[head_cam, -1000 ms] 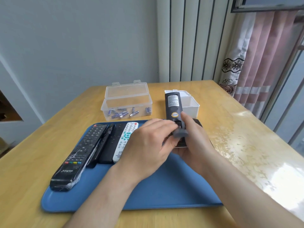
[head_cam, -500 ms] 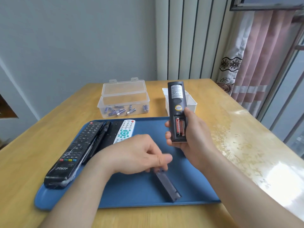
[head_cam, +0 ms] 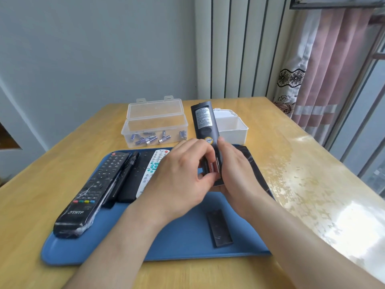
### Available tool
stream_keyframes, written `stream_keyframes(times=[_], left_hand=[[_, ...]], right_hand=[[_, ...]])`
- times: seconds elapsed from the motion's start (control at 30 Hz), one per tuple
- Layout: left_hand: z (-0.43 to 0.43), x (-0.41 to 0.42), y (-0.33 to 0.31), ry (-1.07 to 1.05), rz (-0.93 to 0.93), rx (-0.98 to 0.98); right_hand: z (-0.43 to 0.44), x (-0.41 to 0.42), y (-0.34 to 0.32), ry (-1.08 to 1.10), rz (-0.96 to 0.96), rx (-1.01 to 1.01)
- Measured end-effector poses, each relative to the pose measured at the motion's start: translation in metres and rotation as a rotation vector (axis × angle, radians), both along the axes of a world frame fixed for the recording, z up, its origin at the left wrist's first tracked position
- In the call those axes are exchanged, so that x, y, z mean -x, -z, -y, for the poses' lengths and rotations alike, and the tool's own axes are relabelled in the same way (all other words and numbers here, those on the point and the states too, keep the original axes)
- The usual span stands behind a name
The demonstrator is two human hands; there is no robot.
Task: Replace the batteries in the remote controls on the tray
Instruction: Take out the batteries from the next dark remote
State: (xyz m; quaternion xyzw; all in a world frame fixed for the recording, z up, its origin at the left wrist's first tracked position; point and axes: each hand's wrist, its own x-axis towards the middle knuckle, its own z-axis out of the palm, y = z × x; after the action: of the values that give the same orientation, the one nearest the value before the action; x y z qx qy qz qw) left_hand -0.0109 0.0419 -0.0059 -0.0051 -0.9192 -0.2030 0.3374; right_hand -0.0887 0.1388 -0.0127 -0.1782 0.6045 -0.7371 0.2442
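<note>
Your right hand [head_cam: 235,170] holds the black remote [head_cam: 205,126] in a closed grip around its lower half. The remote is back side up and raised above the far part of the blue tray [head_cam: 166,243], so the open battery bay faces you. Two red batteries [head_cam: 213,166] sit in the bay. Your left hand [head_cam: 179,180] curls its fingers [head_cam: 198,151] onto them, thumb at their near end. Whether that grip has closed on a battery cannot be told. The battery cover [head_cam: 219,227] lies flat on the tray toward the near right corner of the surface [head_cam: 291,163], probably parked within reach for refitting. The clear box [head_cam: 155,124] of fresh batteries [head_cam: 150,139] stands open beyond the tray, toward the far edge. An open white box [head_cam: 233,128] sits just beside it, likely for spent cells. The other remotes [head_cam: 91,190] lie side by side on the tray toward the left edge, awaiting service.
</note>
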Motion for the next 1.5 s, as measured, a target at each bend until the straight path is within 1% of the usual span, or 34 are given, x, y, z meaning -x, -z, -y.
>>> stream_keyframes(times=[0.17, 0.27, 0.47, 0.63, 0.7, 0.77, 0.9, 1.07, 1.23, 1.37, 1.5], left_hand=[[0.002, -0.002, -0.001, 0.047, 0.059, -0.040], [0.003, -0.002, -0.002, 0.050, 0.081, -0.003], [0.002, -0.003, -0.007, 0.012, 0.055, 0.067], [-0.004, -0.003, -0.008, -0.031, -0.007, 0.150], [-0.006, -0.002, -0.006, -0.025, -0.014, 0.114], [-0.005, -0.001, -0.004, -0.015, 0.006, 0.037], [-0.002, -0.001, -0.002, -0.014, 0.039, -0.081], [-0.007, -0.004, -0.007, 0.011, 0.051, -0.141], [-0.007, -0.005, -0.011, 0.004, 0.072, -0.200], [-0.004, -0.005, -0.010, -0.003, 0.104, -0.257], [-0.004, -0.005, -0.010, 0.013, 0.099, -0.257]], right_hand=[[0.001, 0.002, 0.001, -0.015, -0.039, -0.034], [0.000, 0.003, 0.001, -0.035, -0.035, -0.020], [-0.001, 0.000, -0.002, -0.097, -0.029, 0.017], [0.000, -0.002, -0.003, -0.106, -0.010, 0.054], [0.000, -0.002, -0.005, -0.121, 0.006, 0.073], [0.000, -0.004, -0.006, -0.129, 0.004, 0.083], [0.000, -0.005, -0.004, -0.104, -0.032, 0.056], [0.001, -0.002, -0.002, -0.068, -0.059, 0.034], [0.003, -0.002, 0.001, -0.050, -0.120, -0.004], [0.002, -0.007, 0.000, -0.056, -0.130, -0.019], [0.002, -0.008, -0.001, -0.064, -0.124, -0.009]])
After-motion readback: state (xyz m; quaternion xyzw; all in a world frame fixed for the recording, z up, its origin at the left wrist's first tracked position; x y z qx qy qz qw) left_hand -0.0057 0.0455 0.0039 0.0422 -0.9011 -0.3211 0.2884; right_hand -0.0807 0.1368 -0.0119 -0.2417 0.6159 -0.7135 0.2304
